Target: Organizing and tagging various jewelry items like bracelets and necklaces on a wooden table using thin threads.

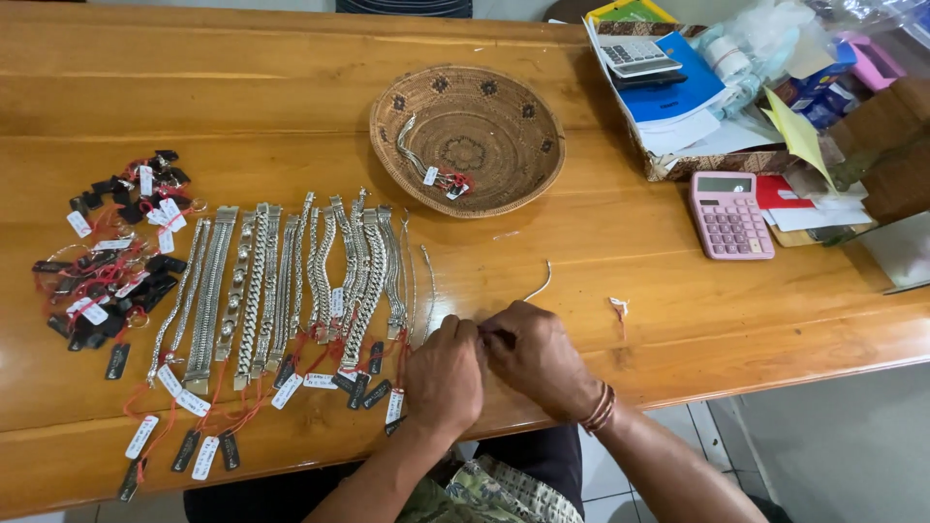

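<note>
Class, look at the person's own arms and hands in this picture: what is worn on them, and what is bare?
Both forearms are bare, with no sleeves in view. The right wrist carries a stack of thin reddish-brown bangles. The left hand and right hand wear no gloves; no rings or watch can be made out.

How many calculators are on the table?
2. A pink calculator lies flat on the wooden table at the right. A grey calculator sits on top of the papers in the box behind it. More could be hidden under the clutter.
</note>
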